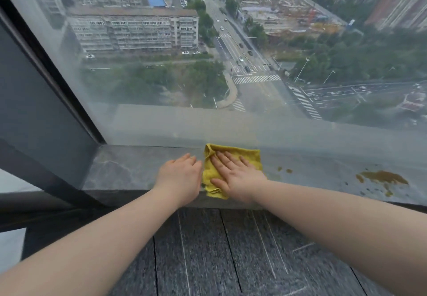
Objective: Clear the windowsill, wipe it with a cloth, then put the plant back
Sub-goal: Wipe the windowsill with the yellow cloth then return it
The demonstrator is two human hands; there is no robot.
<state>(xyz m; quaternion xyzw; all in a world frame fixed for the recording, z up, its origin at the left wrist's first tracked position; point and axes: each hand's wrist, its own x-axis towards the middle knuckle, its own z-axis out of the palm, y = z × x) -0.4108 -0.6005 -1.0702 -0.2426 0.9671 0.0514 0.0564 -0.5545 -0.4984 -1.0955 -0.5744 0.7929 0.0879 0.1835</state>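
Note:
A folded yellow cloth [247, 156] lies on the grey stone windowsill [129, 168], up against the glass. My right hand [233, 175] rests flat on the cloth with its fingers spread, palm down. My left hand [181, 175] lies on the sill just left of the cloth, fingers loosely curled, holding nothing. A brownish-yellow stain [381, 178] with small splashes marks the sill far to the right. No plant is in view.
A large window pane [208, 76] rises straight from the sill's back edge, with a dark frame [46, 71] slanting down at the left. Below the sill's front edge lies dark grey plank flooring [231, 261].

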